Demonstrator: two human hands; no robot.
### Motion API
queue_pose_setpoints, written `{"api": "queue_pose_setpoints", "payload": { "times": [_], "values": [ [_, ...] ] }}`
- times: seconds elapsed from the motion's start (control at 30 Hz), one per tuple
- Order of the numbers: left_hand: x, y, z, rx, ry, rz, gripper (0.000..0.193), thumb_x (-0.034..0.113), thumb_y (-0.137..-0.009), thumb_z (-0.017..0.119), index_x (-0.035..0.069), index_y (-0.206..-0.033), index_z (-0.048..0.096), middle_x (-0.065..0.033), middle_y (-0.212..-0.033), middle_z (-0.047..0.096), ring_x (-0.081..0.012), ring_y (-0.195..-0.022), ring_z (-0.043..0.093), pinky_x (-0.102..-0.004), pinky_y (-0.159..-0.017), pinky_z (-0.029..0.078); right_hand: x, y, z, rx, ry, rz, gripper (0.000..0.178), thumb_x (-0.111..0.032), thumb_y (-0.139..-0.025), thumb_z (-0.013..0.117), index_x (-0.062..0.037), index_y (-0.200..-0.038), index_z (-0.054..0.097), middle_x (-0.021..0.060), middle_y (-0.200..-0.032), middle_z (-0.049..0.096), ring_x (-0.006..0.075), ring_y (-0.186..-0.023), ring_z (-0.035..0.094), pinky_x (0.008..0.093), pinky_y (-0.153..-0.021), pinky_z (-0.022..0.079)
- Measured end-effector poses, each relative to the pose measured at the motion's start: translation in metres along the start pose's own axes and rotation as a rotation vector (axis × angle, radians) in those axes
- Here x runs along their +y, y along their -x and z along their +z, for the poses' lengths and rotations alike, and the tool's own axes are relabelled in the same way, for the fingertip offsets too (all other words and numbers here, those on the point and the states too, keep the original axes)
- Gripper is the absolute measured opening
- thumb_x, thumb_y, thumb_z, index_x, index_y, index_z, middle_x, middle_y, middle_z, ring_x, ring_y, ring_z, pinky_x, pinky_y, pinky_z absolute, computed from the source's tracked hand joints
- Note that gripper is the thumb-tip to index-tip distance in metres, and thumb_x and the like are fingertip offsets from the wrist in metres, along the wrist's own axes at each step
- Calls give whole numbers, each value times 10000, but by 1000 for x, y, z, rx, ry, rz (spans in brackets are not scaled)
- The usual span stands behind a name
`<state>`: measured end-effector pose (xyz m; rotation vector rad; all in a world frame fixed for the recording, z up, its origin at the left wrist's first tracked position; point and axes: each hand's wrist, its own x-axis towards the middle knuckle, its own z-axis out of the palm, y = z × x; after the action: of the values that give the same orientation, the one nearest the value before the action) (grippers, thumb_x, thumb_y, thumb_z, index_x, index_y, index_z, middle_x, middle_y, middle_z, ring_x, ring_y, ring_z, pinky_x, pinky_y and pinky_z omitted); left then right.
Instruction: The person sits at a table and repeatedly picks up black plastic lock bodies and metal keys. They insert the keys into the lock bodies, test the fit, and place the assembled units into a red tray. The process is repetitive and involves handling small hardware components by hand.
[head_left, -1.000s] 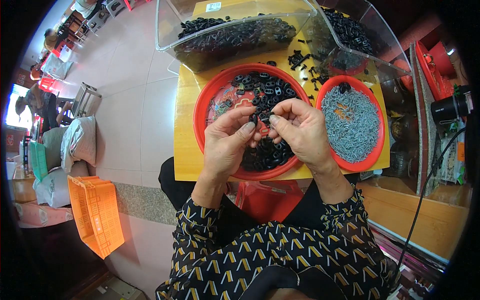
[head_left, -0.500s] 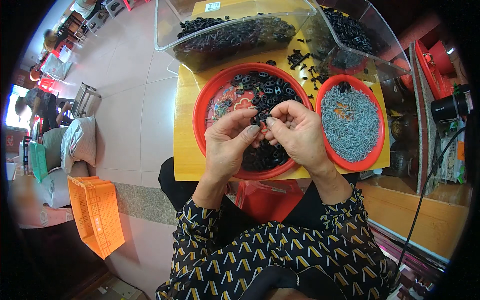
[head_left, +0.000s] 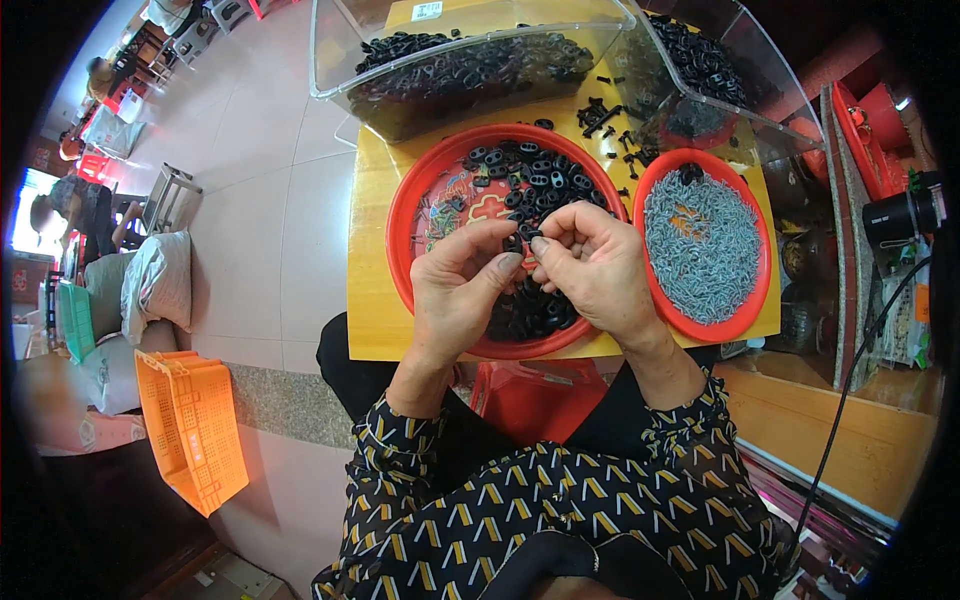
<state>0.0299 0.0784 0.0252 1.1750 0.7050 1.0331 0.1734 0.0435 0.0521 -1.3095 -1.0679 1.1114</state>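
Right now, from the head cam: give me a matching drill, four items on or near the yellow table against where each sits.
Things:
1. large red round tray
2. smaller red round tray
3. clear plastic bin
4. orange plastic crate

Places or states:
a. on the floor, left of the person
b. under both hands, holding black oval pieces
c. at the table's far edge, full of black pieces
d. right of the hands, filled with grey metal bits

Pairs: 1-b, 2-d, 3-c, 4-a
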Motion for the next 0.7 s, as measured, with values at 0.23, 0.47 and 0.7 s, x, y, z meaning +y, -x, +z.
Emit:
{"api": "queue_pose_setpoints", "payload": {
  "times": [0.23,0.47,0.7],
  "values": [
    [1,1,1,-3,-66,20,254,-56,-768,571,-16,-1019,559,-34,-798,598,-62,-675,541,-191,-594,456,0,0,3,-29,-55,-2,48,-34,-790,567,6,-810,548,4,-693,568,46,-620,552,187,-529,457],
    [2,1,-1,-17,-57,21,253,-52,-767,575,-18,-1017,562,-30,-782,594,-61,-659,534,-191,-583,449,1,-4,-1,-124,-252,126,73,-60,-794,586,-2,-834,566,22,-693,576,74,-595,570,192,-500,484],
    [3,1,-3,-39,-83,49,251,-52,-757,585,-17,-1005,573,-35,-777,597,-65,-661,540,-193,-593,453,11,-16,-19,-328,-387,214,135,-65,-765,626,1,-870,575,32,-702,582,88,-592,569,198,-507,486]
  ]
}}
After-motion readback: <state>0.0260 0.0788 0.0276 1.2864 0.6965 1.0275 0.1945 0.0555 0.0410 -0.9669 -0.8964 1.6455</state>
